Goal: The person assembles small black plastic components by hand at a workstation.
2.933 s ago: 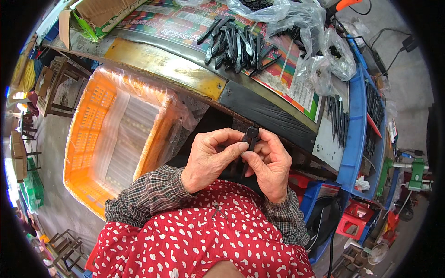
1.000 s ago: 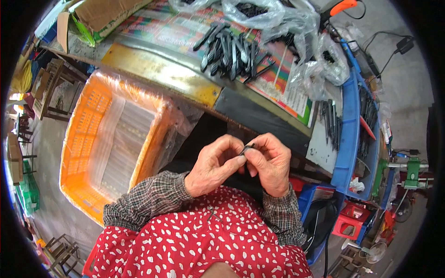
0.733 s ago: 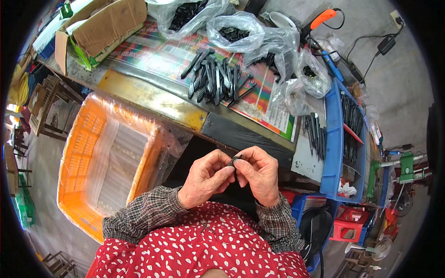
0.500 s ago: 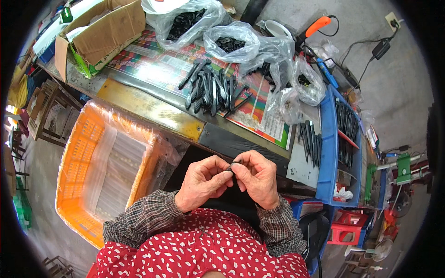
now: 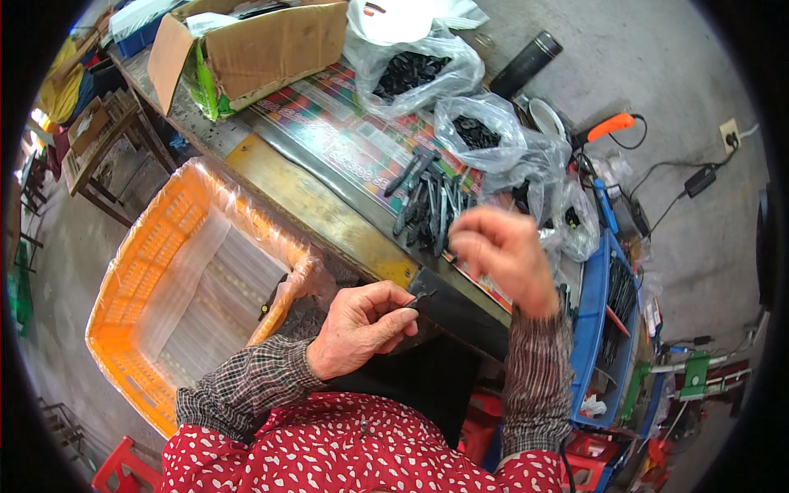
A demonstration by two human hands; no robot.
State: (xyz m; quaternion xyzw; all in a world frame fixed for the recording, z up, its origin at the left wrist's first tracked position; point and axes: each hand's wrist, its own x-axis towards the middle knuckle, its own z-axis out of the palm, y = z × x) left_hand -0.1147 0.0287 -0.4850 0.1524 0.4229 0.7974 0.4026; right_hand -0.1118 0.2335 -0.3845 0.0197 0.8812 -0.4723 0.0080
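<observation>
Pinched between the thumb and forefinger of my left hand (image 5: 362, 324) is a small black part (image 5: 426, 297), just in front of the table edge. Its exact kind is too small to make out. My right hand (image 5: 505, 255) is raised over the table, next to a pile of long, slim black pieces (image 5: 427, 201). Motion blurs its fingers, so whether they hold anything does not show. Beyond the pile, clear plastic bags hold many small black parts, one bag (image 5: 415, 74) at the back and another bag (image 5: 477, 131) nearer.
An orange crate (image 5: 136, 287) lined with clear plastic stands at the left, a small black-and-yellow piece (image 5: 265, 310) by its inner side. An open cardboard box (image 5: 275, 45) sits at the back left. A blue bin (image 5: 585, 345) with slim black pieces is at the right, near an orange-handled tool (image 5: 610, 126).
My right hand has parted from the left and moved up and right to the pile. The left keeps its pinch. The whole view has shifted. A small black-and-yellow piece now shows at the crate.
</observation>
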